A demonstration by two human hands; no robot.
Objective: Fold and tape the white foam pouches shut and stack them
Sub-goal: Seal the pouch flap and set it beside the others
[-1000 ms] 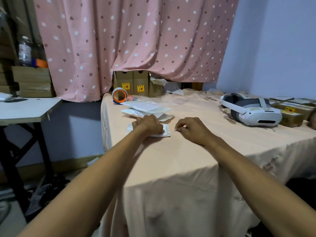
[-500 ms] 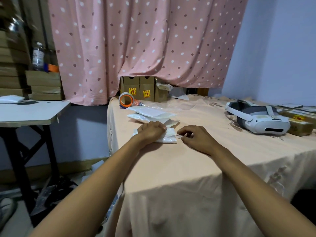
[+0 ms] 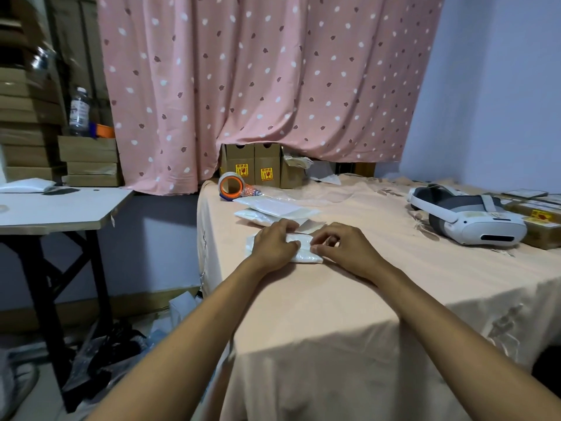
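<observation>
So the folded pouch (image 3: pixel 304 255) is lying flat on the worktop (image 3: pixel 334 302), over toward its left edge. Long side runs left to right, fold facing up. Left hand (image 3: pixel 274 246) sits on the left half, fingers curled down over it and holding it shut. Right hand (image 3: pixel 346 249) is at the right end, thumb and forefinger pinching that edge; can't tell if there's tape in there. Just behind are more pouches (image 3: pixel 274 208) in a loose pile, then the tape roll (image 3: pixel 231 186) standing on edge. Headset (image 3: pixel 467 221) is well off to the right.
</observation>
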